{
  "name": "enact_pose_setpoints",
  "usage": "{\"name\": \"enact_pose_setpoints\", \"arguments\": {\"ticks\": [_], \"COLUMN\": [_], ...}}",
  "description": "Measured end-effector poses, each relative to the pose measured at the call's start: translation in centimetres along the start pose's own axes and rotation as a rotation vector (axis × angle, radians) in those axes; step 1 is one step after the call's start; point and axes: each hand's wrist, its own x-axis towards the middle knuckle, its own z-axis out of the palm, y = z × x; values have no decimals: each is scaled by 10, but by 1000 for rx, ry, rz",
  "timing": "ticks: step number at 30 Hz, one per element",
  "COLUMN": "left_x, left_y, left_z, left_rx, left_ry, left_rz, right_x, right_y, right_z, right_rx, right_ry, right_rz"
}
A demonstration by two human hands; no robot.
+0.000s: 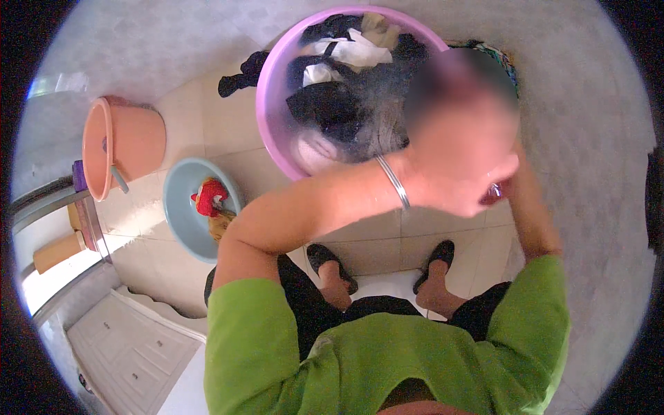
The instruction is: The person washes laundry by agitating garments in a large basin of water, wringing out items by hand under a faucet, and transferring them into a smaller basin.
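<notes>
My left hand (461,174), with silver bangles (392,181) at its wrist, reaches over the near right rim of a large pink-purple tub (263,98). A round blur covers most of this hand. Dark red, wet-looking material (492,194) shows at its curled edge. My right forearm (537,212) comes in from the right and meets the left hand. The right hand itself is hidden behind the left one and the blur. Inside the tub lie dark clothes (329,106), white cloth (358,51) and a beige piece (381,30) in cloudy water.
A light-blue basin (181,207) at left holds red cloth (210,197) and tan cloth. Beyond it stands an orange bucket (137,140). Black cloth (244,75) hangs outside the tub's left rim. Patterned material (500,59) lies behind the blur. My slippered feet (329,264) rest on floor tiles.
</notes>
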Motion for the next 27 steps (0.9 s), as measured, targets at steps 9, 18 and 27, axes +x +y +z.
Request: {"name": "enact_pose_setpoints", "arguments": {"ticks": [9, 18, 27], "left_x": [-21, -61, -309], "left_y": [1, -50, 29], "left_z": [41, -36, -218], "left_rx": [109, 77, 331], "left_ry": [-4, -48, 340], "left_rz": [246, -272, -1488], "right_x": [11, 81, 142], "right_y": [-38, 29, 84], "right_z": [17, 58, 128], "right_rx": [-213, -313, -1162], "right_ry": [-289, -60, -194], "right_rz": [306, 60, 282]}}
